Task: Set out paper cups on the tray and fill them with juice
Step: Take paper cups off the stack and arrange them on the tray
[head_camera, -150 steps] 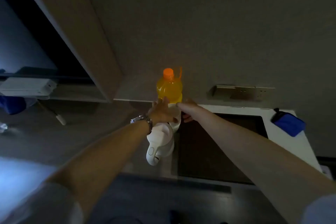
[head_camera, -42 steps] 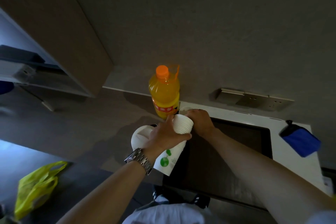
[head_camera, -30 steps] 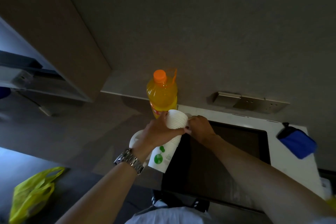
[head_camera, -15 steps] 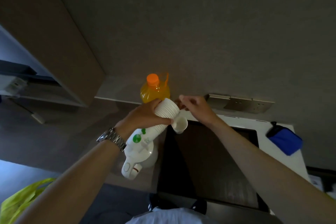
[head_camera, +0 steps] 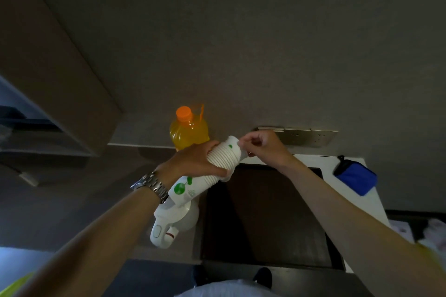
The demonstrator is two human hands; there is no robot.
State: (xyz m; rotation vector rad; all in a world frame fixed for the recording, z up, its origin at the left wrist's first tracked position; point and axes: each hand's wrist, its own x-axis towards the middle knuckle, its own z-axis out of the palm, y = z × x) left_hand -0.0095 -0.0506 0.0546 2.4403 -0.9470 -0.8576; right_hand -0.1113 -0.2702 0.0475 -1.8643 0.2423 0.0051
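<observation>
Left hand [head_camera: 200, 160] is wrapped around a long stack of paper cups [head_camera: 217, 164], holding it tilted above the counter, with the open rims pointing up toward the wall. A silver watch [head_camera: 150, 184] sits on that wrist. Right hand [head_camera: 260, 146] pinches the top cup [head_camera: 233, 143] at the high end of the stack with fingers and thumb — this cup sticks out a little from the others. The low end of the stack has green spots on it and hangs over a white kettle [head_camera: 173, 222] on the counter [head_camera: 60, 200].

Just behind the hands stands a juice bottle [head_camera: 189, 131], full of orange drink, with its orange cap on. It is upright and close to the wall. The left hand hides the bottom of it.

To the right of the kettle lies the dark tray [head_camera: 263, 214] — a big flat brown thing with a pale rim. The right arm reaches across above it. No cup can be seen on the bare part of the tray.

A blue pouch [head_camera: 356, 177] rests on the pale rim at the far right. A row of wall sockets [head_camera: 306, 136] is on the wall behind the right hand. A bit of yellow-green bag [head_camera: 14, 284] peeks in at the bottom left corner. The room is dim, so small things are hard to make out.
</observation>
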